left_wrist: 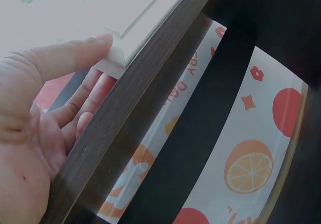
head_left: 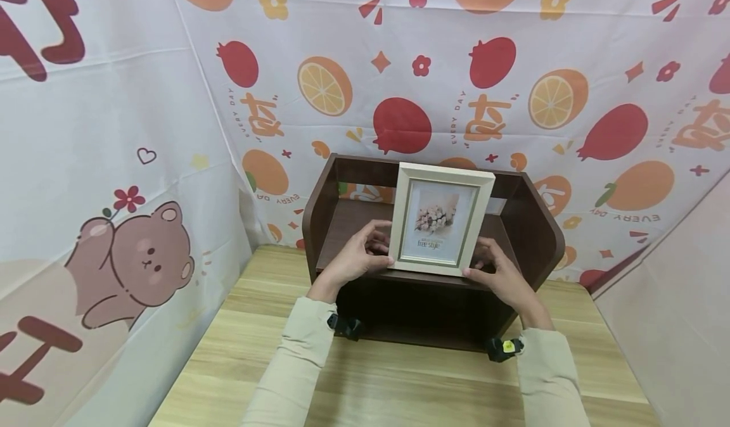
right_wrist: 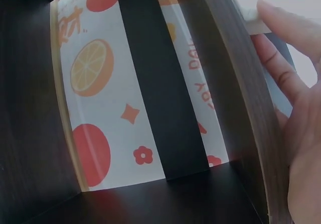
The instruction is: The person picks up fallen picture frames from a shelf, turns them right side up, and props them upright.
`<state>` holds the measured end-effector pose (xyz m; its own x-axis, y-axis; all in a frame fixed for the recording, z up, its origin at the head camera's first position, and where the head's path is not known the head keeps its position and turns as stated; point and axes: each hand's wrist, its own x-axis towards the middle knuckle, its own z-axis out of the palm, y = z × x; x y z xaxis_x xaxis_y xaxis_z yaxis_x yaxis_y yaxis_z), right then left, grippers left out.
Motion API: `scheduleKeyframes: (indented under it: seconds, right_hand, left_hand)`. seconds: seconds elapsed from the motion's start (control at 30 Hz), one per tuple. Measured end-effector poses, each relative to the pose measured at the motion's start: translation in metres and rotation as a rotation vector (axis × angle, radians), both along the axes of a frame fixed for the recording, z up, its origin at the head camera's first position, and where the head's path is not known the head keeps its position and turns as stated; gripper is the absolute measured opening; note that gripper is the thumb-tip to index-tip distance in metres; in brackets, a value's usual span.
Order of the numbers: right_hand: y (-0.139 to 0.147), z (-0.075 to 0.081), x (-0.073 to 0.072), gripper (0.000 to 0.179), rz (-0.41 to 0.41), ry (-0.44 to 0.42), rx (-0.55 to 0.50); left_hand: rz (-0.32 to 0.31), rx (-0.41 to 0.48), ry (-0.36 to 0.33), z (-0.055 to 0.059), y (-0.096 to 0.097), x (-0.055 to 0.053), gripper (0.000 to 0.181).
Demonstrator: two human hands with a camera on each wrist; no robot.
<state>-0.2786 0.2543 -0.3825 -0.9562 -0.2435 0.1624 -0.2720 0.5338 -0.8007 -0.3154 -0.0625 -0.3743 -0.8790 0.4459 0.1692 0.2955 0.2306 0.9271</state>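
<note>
A cream picture frame (head_left: 483,199) with a flower print stands near-upright at the front edge of a dark brown shelf unit's (head_left: 350,224) upper board. My left hand (head_left: 356,256) pinches its lower left corner. In the left wrist view the thumb (left_wrist: 85,53) lies on the front of that corner, the other fingers behind it. At the lower right corner, my right hand (head_left: 507,278) holds the frame the same way; its thumb (right_wrist: 286,23) shows on the corner in the right wrist view. Both hands are just above the board's front edge.
The shelf unit stands on a light wood-grain table (head_left: 399,389), against a fruit-printed cloth (head_left: 365,40). Its side panels (head_left: 538,230) rise on both sides of the frame. Below the upper board is a dark open compartment (head_left: 419,313). A bear-printed cloth (head_left: 148,249) hangs at the left.
</note>
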Motion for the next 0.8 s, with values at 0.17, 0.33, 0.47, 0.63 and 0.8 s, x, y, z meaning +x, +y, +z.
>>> scheduleKeyframes:
  seconds: [0.17,0.33,0.47,0.63,0.8]
  right_hand:
    - [-0.0003,-0.0012,0.0016,0.05,-0.01,0.009,0.004]
    - [0.0009,-0.0039,0.002,0.047,0.001,0.012,-0.011]
    - [0.0009,-0.0056,0.001,0.041,-0.016,0.022,0.004]
    - [-0.0007,-0.0064,-0.0001,0.037,-0.049,0.006,0.024]
    - [-0.0019,-0.0051,0.0007,0.035,-0.072,0.001,0.035]
  left_hand:
    - [-0.003,-0.011,-0.006,0.0019,0.0,0.0023,0.06]
    - [-0.007,-0.014,-0.02,0.0006,-0.0007,0.0036,0.056]
    - [-0.011,-0.003,-0.032,-0.0005,-0.0012,0.0034,0.05]
    - [-0.029,0.002,-0.054,0.0005,-0.0029,0.0044,0.048]
    - [-0.03,-0.001,-0.064,0.0025,-0.0033,0.0048,0.051]
